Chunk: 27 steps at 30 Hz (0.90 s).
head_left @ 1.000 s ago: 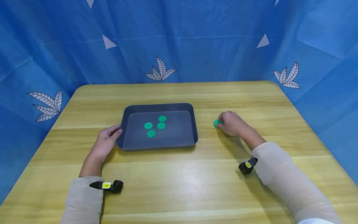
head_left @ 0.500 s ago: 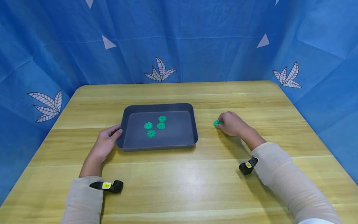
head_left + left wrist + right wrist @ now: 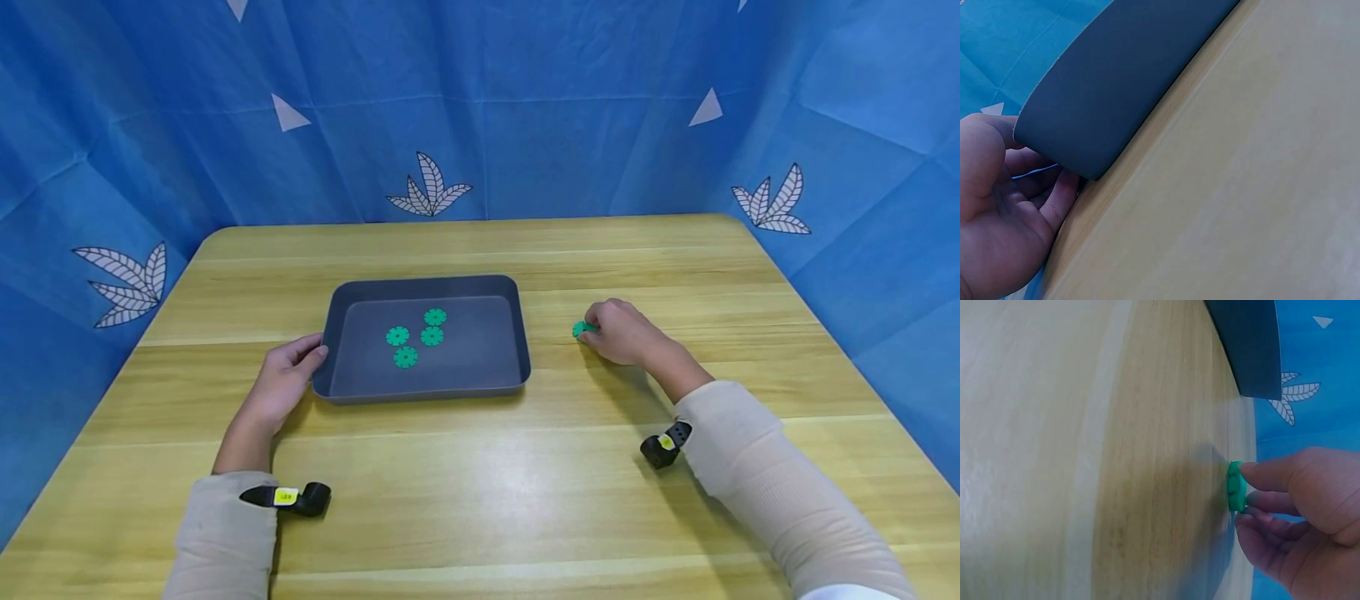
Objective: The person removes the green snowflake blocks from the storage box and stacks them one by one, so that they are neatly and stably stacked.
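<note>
Although the head view shows both hands, it hides most of the green disc (image 3: 580,330) behind the right hand (image 3: 624,332), so only a sliver of green peeks out at the fingertips, just off the table (image 3: 480,492) to the right of the grey tray (image 3: 427,388). From the right wrist view the disc (image 3: 1235,486) is seen edge-on, pinched between thumb and curled fingers (image 3: 1272,476), so this hand's grip is closed on the disc; whether its lower edge touches the wood cannot be told. That view cuts the tray down to one dark corner (image 3: 1250,344) and shows none of its contents. Only the head view looks into the tray, where four more green discs (image 3: 415,336) lie flat in a loose cluster, near its middle. The left hand (image 3: 283,385) rests on the table at the tray's left near corner; from the left wrist view the fingers (image 3: 1054,200) lie relaxed against and under that corner (image 3: 1079,159), with the thumb largely out of frame, a loose grip closed on nothing. Wrist cameras show as small black units by each sleeve.
</note>
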Tool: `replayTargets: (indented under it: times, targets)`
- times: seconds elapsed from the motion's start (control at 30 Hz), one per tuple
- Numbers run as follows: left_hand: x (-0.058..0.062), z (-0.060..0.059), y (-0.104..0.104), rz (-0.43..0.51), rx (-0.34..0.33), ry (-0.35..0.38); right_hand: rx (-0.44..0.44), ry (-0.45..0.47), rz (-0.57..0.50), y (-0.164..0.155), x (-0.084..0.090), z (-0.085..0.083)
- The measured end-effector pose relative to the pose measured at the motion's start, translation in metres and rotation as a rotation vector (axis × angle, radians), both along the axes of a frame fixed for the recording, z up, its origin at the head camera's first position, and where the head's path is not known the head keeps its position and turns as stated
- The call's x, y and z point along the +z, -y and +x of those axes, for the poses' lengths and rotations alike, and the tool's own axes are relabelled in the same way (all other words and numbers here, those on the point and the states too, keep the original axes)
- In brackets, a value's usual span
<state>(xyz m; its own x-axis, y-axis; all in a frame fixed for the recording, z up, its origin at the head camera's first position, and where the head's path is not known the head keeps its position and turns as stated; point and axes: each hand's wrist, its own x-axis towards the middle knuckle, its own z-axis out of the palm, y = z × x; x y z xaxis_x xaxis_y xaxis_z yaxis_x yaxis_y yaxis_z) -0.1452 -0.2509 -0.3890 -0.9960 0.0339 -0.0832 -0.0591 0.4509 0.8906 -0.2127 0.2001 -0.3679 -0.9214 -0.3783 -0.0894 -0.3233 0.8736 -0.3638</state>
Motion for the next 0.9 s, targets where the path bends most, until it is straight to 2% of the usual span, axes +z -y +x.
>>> replayTargets:
  times: [0.33,0.9]
  targets:
    - [-0.001,-0.001,0.001,0.001,0.001,0.006,-0.011,0.007,0.027,0.0,0.006,0.0]
    - [-0.002,0.0,0.002,0.01,-0.003,-0.009,0.026,-0.02,0.022,0.013,0.017,-0.009]
